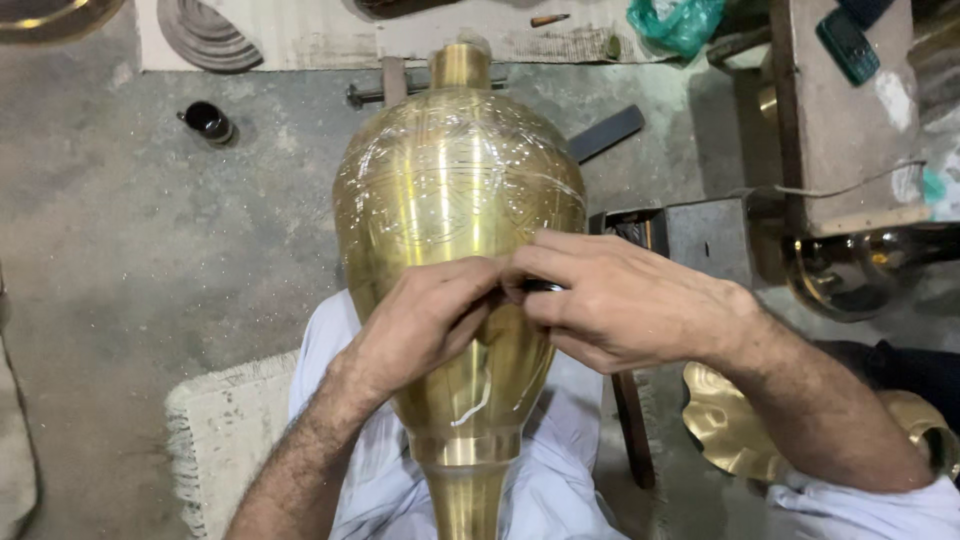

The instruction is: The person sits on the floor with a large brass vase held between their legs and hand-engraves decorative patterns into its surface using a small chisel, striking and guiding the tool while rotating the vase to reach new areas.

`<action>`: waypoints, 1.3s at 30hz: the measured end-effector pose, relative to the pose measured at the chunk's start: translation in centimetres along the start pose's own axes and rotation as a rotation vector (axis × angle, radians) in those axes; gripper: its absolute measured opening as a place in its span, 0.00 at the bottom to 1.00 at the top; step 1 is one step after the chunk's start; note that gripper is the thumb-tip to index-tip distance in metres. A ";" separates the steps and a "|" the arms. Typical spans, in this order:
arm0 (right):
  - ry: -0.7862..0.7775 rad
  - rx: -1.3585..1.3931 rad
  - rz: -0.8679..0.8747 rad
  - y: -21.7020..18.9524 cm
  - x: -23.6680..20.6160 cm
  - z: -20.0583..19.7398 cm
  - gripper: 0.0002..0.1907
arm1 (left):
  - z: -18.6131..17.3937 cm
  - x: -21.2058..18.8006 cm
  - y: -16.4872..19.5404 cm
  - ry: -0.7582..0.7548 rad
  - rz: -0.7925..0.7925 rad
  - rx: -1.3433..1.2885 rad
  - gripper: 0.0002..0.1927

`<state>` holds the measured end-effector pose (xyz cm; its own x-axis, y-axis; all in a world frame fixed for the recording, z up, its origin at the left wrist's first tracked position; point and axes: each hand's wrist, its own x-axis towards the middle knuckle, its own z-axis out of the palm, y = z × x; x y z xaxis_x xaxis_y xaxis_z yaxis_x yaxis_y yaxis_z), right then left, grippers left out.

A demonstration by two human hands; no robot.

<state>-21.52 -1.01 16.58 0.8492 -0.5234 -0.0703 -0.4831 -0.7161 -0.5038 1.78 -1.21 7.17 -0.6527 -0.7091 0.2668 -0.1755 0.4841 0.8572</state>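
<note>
Between my left hand [425, 315] and right hand [610, 300], I pinch a small dark tool [540, 287] against the brass vase [455, 200], engraving; next needs steady pressure.

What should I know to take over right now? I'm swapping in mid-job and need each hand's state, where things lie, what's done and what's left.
Left hand: resting on the brass vase, fingers curled toward the right hand.
Right hand: pinching a small dark tool against the vase wall beside the left fingers.
Vase: lying across the lap, neck pointing away, base toward the body.
Done: fine engraved lines and bands already cover the upper belly.
Left: the lower belly near the base looks plain, apart from one bright scratch-like mark.
Nearby: a small dark cup on the floor, a scalloped brass piece on the right.
</note>
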 end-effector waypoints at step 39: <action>0.426 0.000 -0.010 4.9 -2.9 0.4 0.21 | 4.7 0.8 0.1 0.244 -0.144 0.222 0.18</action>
<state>-26.22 -2.80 13.95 0.6897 -0.6604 0.2970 -0.4749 -0.7222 -0.5030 -2.22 0.68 5.45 -0.4191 -0.8667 0.2707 -0.4258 0.4509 0.7844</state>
